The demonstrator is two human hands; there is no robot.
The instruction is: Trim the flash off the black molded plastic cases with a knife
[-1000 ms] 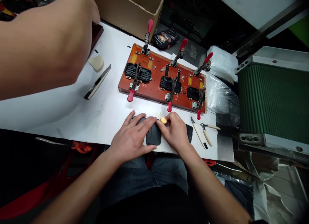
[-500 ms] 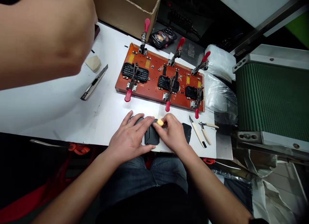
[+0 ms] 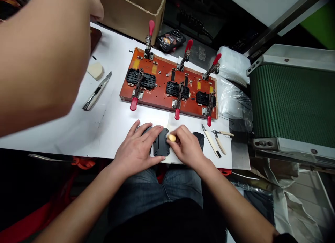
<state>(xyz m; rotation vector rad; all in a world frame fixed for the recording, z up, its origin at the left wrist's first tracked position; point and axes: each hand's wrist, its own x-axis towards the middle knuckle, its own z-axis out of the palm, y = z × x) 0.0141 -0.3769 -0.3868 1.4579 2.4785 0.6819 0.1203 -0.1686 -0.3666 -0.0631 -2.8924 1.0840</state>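
A flat black plastic part (image 3: 161,147) lies near the front edge of the white table (image 3: 86,127). My left hand (image 3: 137,148) rests on it with fingers stretched flat, pressing it down. My right hand (image 3: 186,147) is closed in a pinch on a small yellowish piece (image 3: 172,138), which it holds against the part's right edge. Another black piece (image 3: 199,139) lies just right of my right hand.
An orange jig board (image 3: 167,84) with red-handled toggle clamps holds three black parts behind my hands. A knife and small cutters (image 3: 216,140) lie at the right, a utility knife (image 3: 96,92) and a beige block (image 3: 95,70) at the left. Another person's arm (image 3: 44,54) reaches across the upper left. A cardboard box (image 3: 133,12) stands behind; a green conveyor (image 3: 290,103) is at the right.
My right hand has slid the yellowish piece a little leftward along the part's edge. The other person's arm has come closer and fills more of the upper left.
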